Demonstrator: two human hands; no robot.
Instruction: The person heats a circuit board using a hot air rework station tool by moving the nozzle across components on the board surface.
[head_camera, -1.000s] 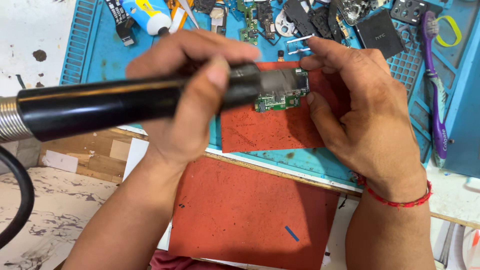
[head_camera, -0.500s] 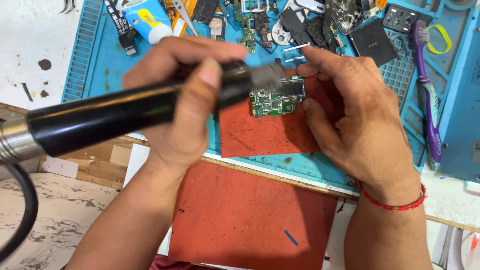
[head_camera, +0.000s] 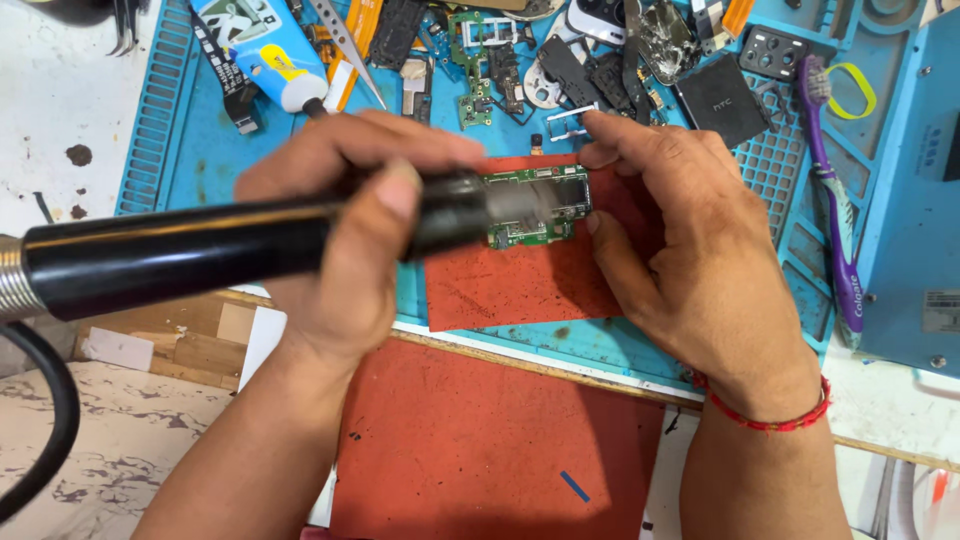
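Board (head_camera: 535, 205), its long axis running left-right, lies on the red pad (head_camera: 520, 285) between the hands, the right hand (head_camera: 690, 250) pinching its right end, the left hand (head_camera: 350, 230) clenched round the heat gun (head_camera: 230, 250) whose nozzle hovers over its left half.

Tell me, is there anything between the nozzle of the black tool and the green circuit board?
Nothing visible. The left hand holds the black hot-air tool, and its metal nozzle points straight over the green circuit board on the small red pad. The right hand steadies the board only at its right edge.
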